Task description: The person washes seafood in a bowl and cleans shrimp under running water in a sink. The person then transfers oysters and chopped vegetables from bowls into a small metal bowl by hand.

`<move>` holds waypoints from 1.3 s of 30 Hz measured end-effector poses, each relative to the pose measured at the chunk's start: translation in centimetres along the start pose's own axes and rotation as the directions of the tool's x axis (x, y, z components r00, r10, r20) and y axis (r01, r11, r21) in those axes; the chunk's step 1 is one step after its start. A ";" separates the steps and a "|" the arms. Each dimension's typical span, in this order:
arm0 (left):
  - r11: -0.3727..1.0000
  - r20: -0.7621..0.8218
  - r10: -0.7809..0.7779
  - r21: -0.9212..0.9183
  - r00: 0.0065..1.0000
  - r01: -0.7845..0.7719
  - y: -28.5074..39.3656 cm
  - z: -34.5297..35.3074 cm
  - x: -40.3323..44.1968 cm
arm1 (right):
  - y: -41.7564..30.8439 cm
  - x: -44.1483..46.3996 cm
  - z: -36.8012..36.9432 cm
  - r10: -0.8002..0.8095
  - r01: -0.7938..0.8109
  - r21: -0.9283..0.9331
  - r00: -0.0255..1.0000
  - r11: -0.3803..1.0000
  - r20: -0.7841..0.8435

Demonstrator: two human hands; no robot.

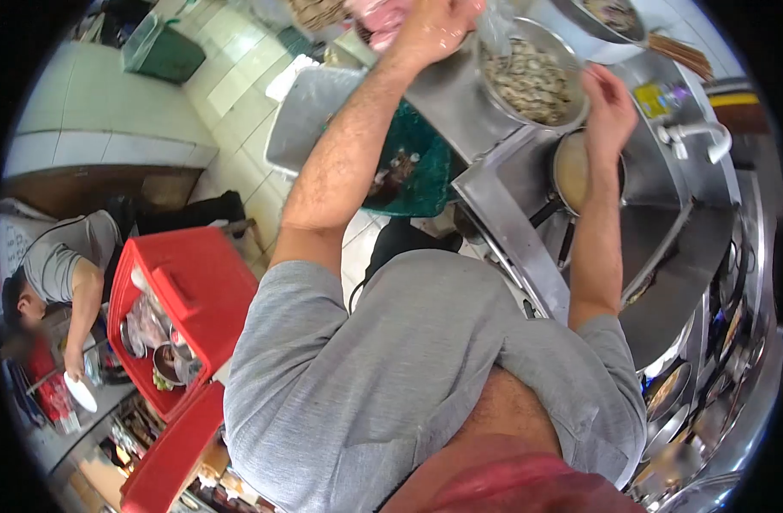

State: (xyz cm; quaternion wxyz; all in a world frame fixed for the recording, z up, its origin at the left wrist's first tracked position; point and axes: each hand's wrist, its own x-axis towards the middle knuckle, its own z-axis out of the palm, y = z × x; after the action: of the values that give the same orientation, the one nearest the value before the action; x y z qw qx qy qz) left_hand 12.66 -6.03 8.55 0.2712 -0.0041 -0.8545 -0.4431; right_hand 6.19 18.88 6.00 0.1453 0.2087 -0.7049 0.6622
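Note:
At the top edge, my left hand (438, 32) is wet, its fingers curled together and partly cut off; what they hold cannot be made out. Clear plastic (496, 30) hangs just to its right, over a metal bowl (581, 101) of greyish shrimp-like pieces (528, 81). Beside the bowl's right rim, my right hand (609, 107) is raised with thumb and fingertips pinched; anything between them is too small to name. Below that hand, partly behind my forearm, sits a pan (571, 171) with pale liquid.
A faucet (697, 137) stands over the steel sink area at right. Left of the counter are a grey bin (310, 94) and a green-lined bin (421, 171). An open red container (195, 295) stands at left, near another person (75, 256) holding a white object (81, 392).

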 end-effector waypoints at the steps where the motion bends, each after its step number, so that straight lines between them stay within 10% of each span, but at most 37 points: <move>1: 0.990 -0.022 -0.133 -0.046 0.991 0.132 0.6 -2.5 -1.0 | 1.1 -0.5 -1.1 0.025 -0.024 0.007 0.999 1.000 -0.044; 5: 0.827 -0.228 -0.029 -0.552 0.973 -0.105 -4.3 -10.4 -4.8 | 1.5 -3.3 -5.3 0.179 -0.179 0.012 0.972 0.984 -0.150; 7: 0.920 -0.221 -0.276 -0.343 0.935 0.190 -6.6 -16.7 -8.1 | 2.3 -4.7 -7.2 0.193 -0.196 0.009 0.958 0.981 -0.212; 9: 0.912 -0.424 -0.337 -0.369 0.841 0.179 -8.6 -20.0 -10.4 | 2.5 -6.0 -8.9 0.179 -0.193 -0.025 0.946 0.981 -0.269; 18: 0.815 -0.457 -0.578 -0.282 0.676 0.507 -24.1 -27.4 -19.2 | -1.5 -11.7 -4.8 0.258 -0.359 -0.225 0.888 0.906 -0.380; 32: 0.585 -0.132 -0.809 -0.105 0.572 0.804 -35.9 -19.3 -24.8 | -4.7 -17.8 -4.3 0.228 -0.454 -0.322 0.805 0.830 -0.548; 35: 0.675 -0.114 -0.660 0.344 0.742 0.653 -37.5 -16.3 -24.6 | -6.8 -20.2 -5.3 0.195 -0.478 -0.336 0.763 0.812 -0.616; 39: 0.840 0.527 -0.540 0.380 0.656 0.386 -33.2 -12.3 -21.7 | -11.1 -23.6 -5.4 0.200 -0.644 -0.404 0.657 0.650 -0.727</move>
State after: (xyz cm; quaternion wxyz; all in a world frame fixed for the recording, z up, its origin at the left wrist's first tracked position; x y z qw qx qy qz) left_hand 28.64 -30.45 -20.99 -0.1470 0.1032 -0.9126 -0.3674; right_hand 31.74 26.22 4.74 0.2610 -0.2670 -0.8228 0.4285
